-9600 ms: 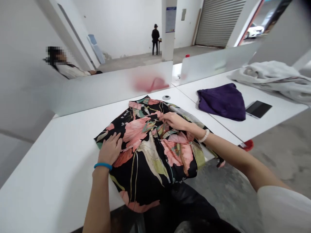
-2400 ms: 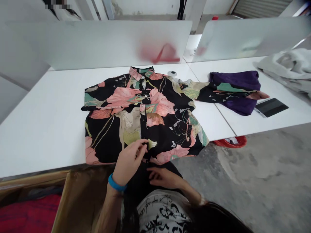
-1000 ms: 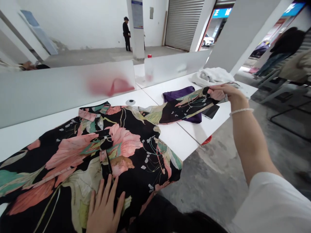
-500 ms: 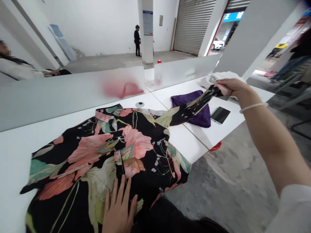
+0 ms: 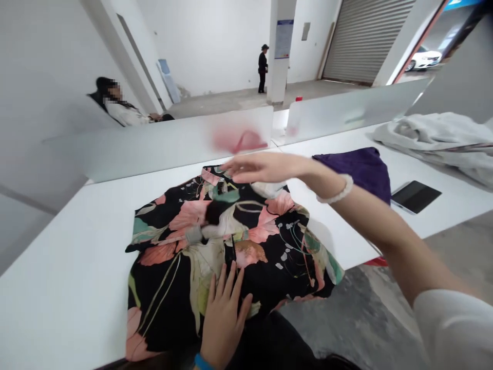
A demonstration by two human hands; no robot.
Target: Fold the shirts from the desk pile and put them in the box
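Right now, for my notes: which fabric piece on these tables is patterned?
The black floral shirt under the left hand; the purple cloth and grey cloth are plain.

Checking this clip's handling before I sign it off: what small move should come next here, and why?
Probably the left hand should fold the floral shirt's flat sleeve inward, since the opposite sleeve already lies across the front and the right hand hovers empty above the collar.

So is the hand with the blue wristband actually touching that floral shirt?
Touching. The head view shows the left hand resting on the black floral shirt, its fingers spread and lying against the fabric with no gap visible.
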